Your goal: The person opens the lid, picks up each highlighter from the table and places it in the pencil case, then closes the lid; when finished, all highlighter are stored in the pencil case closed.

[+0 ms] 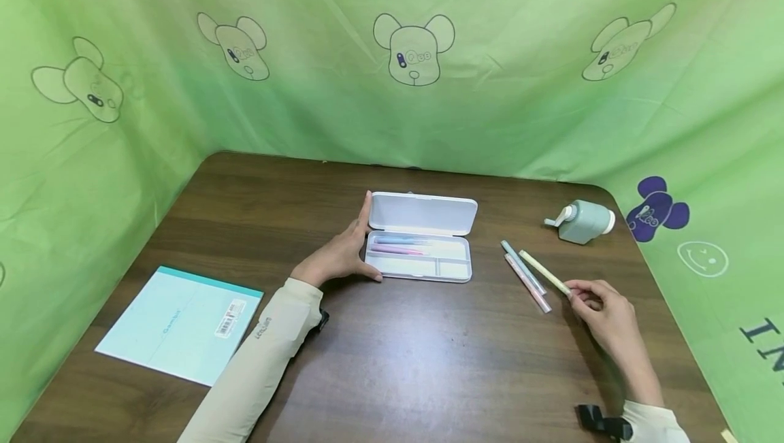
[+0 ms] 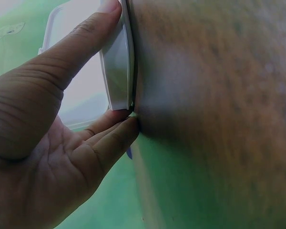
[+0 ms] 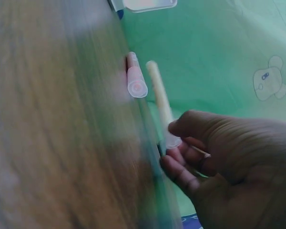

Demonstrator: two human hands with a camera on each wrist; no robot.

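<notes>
Pinching yellow pen (image 1: 544, 271) right of pencil case (image 1: 453, 248): right hand (image 1: 606, 319), grip nearly closed. Left hand (image 1: 339, 254), spread wide, holds the case's left end. Blue pen (image 1: 523, 267), pink pen (image 1: 528, 284) right of case.

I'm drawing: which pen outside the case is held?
The yellow pen, in the right hand; the blue pen and pink pen beside it lie unheld.
</notes>
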